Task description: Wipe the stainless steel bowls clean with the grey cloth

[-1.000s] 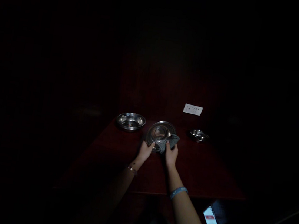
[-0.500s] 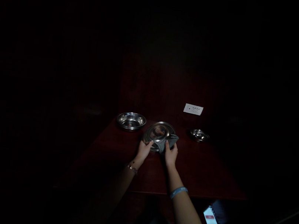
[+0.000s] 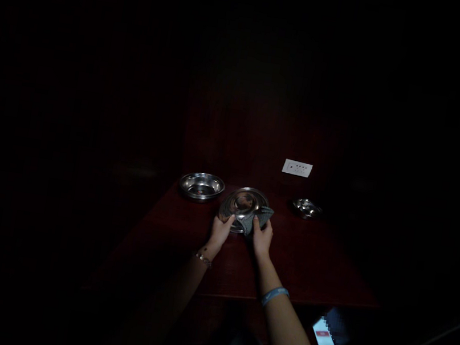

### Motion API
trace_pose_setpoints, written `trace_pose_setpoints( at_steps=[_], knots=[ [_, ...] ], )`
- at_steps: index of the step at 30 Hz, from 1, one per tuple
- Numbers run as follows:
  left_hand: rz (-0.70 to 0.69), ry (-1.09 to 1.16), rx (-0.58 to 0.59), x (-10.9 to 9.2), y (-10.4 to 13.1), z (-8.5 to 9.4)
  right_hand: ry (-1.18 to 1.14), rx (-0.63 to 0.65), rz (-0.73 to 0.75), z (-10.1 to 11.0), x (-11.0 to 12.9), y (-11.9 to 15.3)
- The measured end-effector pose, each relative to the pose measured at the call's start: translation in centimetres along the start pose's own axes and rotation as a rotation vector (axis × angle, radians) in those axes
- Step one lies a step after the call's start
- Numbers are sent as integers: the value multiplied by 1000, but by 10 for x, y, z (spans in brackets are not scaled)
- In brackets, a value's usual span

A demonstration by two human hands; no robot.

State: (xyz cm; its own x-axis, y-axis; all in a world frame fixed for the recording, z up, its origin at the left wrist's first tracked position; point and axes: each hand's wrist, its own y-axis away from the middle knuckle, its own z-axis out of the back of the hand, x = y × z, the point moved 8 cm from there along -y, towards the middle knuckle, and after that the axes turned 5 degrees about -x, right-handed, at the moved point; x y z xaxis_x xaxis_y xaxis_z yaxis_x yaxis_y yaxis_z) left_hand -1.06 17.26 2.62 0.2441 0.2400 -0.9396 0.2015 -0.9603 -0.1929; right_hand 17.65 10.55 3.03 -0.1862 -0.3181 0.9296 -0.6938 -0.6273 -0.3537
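A round, shiny metal plate (image 3: 246, 201) is held tilted above the dark red table (image 3: 303, 264). My left hand (image 3: 221, 232) grips its lower left rim, thumb on the face and the other fingers hidden behind. At the lower right rim, my right hand (image 3: 262, 237) pinches a grey-green cloth (image 3: 250, 224) against the plate. Part of the cloth sticks up beyond the right edge. To the left of the plate rests a wide metal dish (image 3: 202, 187). A smaller metal dish (image 3: 306, 209) lies to the right.
A white panel (image 3: 297, 168) is on the dark red wall behind the table. Below the table's front right edge glows a lit screen (image 3: 324, 333). Darkness hides most of the surroundings.
The cloth's upper right part has shifted slightly left, along with my right hand. Both hands keep their hold, and the two dishes have not moved.
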Motion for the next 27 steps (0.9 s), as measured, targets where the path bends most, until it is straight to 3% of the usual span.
trace_pose_setpoints(
  at_steps=[5, 11, 27],
  knots=[
    [8, -6, -11, 4, -2, 1, 19, 4, -7, 0, 1, 1],
    [-2, 37, 68, 11, -5, -8, 34, -5, -18, 1, -7, -2],
    [5, 55, 83, 9, -3, -8, 36, -17, -29, 2, -10, -3]
  ],
)
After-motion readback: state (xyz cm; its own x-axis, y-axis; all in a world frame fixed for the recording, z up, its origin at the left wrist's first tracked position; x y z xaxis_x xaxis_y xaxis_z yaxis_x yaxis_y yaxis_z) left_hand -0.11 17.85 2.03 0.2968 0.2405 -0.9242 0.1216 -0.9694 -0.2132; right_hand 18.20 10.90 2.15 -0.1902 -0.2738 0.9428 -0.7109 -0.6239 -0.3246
